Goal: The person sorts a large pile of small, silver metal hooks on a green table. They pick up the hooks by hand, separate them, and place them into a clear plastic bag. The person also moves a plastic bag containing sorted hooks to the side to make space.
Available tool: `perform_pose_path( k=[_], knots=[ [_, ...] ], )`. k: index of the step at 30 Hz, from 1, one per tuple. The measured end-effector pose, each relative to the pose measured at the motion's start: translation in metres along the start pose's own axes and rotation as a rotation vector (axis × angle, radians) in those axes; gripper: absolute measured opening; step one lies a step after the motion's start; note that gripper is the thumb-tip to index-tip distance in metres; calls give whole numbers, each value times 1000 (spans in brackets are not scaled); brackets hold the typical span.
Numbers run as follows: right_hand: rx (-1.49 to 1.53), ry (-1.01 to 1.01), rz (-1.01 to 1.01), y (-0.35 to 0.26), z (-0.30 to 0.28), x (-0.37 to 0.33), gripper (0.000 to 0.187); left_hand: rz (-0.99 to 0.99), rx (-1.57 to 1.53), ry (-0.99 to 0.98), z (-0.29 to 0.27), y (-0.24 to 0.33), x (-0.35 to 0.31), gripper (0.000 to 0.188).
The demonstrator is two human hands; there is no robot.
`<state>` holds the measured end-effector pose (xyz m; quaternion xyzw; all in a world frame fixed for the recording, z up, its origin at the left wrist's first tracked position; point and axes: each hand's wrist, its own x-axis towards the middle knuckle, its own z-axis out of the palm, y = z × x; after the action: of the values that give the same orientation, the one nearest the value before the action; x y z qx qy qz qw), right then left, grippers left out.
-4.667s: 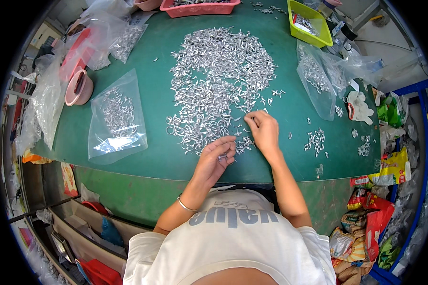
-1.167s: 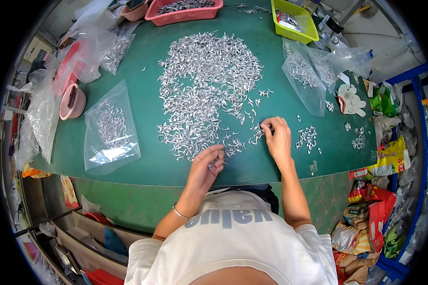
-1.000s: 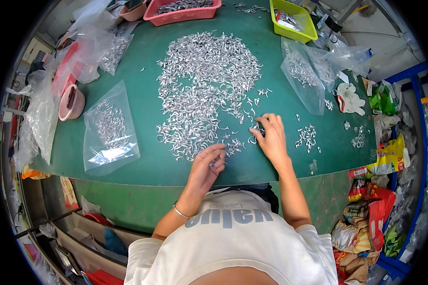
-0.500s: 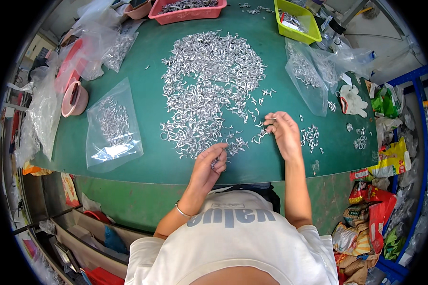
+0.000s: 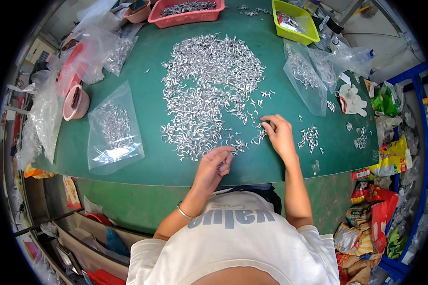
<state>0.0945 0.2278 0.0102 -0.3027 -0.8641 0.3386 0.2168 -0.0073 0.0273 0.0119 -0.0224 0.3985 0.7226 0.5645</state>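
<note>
A broad heap of small silvery curved metal pieces point(image 5: 209, 71) covers the middle of the green table point(image 5: 242, 173). At its near edge is my left hand point(image 5: 213, 167), fingers curled round a few of these pieces, which show darkly in the palm. The fingertips sit beside a small loose cluster point(image 5: 238, 143). To the right, my right hand point(image 5: 279, 137) is bent over the table with thumb and fingers drawn together next to several scattered pieces point(image 5: 258, 137). Whatever lies between its fingertips is too small to make out.
A clear bag of metal pieces point(image 5: 115, 128) lies left; another bag point(image 5: 303, 76) lies right. Small groups of pieces point(image 5: 310, 137) are right of my right hand. A white glove point(image 5: 351, 99), pink basket point(image 5: 185, 18), yellow-green basket point(image 5: 295, 29) and pink bowl point(image 5: 76, 103) stand around the edges.
My right hand has turned and shifted slightly left and down toward the scattered pieces; its raised fingertips are now lower. My left hand has moved a little right, still curled.
</note>
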Motion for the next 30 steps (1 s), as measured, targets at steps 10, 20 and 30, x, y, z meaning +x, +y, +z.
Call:
perform_pose_path(
  k=[10, 20, 30],
  knots=[
    [273, 71, 211, 19, -14, -23, 12, 716, 1580, 50, 49, -5, 101, 19],
    [583, 34, 330, 21, -26, -31, 14, -98, 140, -365, 32, 25, 98, 23],
    [-80, 58, 68, 7, 3, -21, 13, -109, 6, -128, 25, 12, 76, 25]
  ],
)
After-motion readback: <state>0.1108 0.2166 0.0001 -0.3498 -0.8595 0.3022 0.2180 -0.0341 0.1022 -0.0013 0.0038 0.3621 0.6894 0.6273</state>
